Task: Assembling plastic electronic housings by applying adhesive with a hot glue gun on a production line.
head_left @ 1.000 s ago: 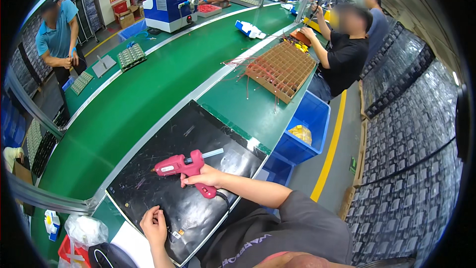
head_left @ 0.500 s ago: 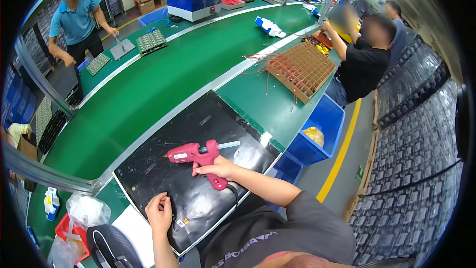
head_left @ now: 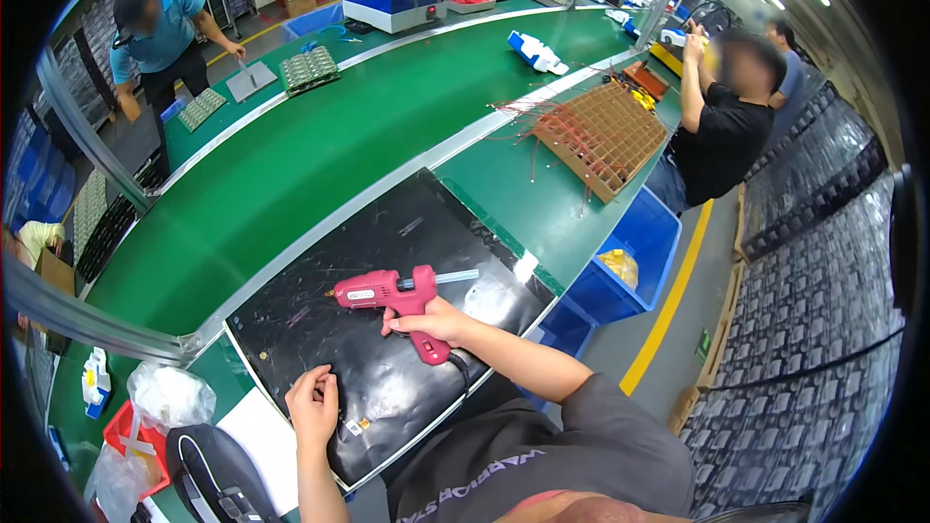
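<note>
My right hand (head_left: 432,321) is wrapped round the handle of a red hot glue gun (head_left: 372,289). Its nozzle points left, and a clear glue stick (head_left: 457,276) sticks out of its back end. The gun is held over a black work mat (head_left: 387,232), and its cord runs down from the grip. Near the mat's left edge, my left hand (head_left: 313,405) is low with curled fingers drawn close together. Whatever lies between those fingertips, if anything, is too small to tell. A small piece with a pale label (head_left: 358,425) rests on the mat beside this hand.
A green conveyor belt (head_left: 291,194) runs beyond the mat. A brown divided box (head_left: 605,136) with red wires stands at right, above a blue bin (head_left: 635,252). Lower left are a red tray (head_left: 124,426), plastic bags (head_left: 172,397) and a black fan-like object (head_left: 199,470). Co-workers stand around.
The view has shifted slightly. The glue gun stays in my right hand, and my left hand keeps nearly the same place. The co-worker in blue leans lower; the one in black has raised an arm.
</note>
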The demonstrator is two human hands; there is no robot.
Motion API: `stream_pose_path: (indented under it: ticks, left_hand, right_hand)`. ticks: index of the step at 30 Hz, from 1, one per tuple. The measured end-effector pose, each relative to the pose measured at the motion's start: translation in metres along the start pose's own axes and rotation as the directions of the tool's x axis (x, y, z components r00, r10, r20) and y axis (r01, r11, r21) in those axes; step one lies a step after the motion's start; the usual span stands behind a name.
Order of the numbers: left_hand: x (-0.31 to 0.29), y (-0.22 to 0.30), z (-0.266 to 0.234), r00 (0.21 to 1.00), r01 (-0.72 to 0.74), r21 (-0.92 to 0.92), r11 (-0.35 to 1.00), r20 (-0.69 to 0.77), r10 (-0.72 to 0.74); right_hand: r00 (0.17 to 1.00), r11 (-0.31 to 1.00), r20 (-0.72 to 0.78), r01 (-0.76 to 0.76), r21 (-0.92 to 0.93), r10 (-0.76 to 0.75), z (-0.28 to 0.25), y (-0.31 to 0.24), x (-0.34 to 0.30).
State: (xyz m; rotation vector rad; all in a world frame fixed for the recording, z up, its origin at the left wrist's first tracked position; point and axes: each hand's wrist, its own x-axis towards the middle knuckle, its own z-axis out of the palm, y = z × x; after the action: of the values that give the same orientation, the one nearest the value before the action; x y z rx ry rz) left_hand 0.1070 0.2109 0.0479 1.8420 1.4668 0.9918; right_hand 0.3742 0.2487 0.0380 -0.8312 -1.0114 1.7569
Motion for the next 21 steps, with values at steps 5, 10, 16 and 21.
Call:
stream_pose_path:
  ticks: [5,10,16,21]
  left_hand:
    - [-0.0006,-0.0017,-0.0024,1.0,0.001,0.0,1.0,0.012,-0.001]
    - [0.0008,0.0008,0.0005,1.0,-0.015,-0.014,1.0,0.007,0.015]
    - [0.0006,0.0039,-0.0023,1.0,-0.015,-0.01,1.0,0.011,0.015]
    - [0.0006,0.0071,-0.0035,1.0,-0.001,-0.006,1.0,0.009,0.001]
  right_hand:
    - [1.0,1.0,-0.002,-0.007,0.015,0.007,0.0027,0.0,0.0012]
    - [1.0,1.0,-0.01,-0.008,-0.008,0.008,-0.0001,-0.0012,-0.0008]
    - [1.0,1.0,-0.011,-0.012,-0.019,0.012,0.003,-0.0046,-0.0013]
    - [1.0,1.0,-0.007,-0.012,-0.011,0.012,0.0051,-0.0062,-0.0015]
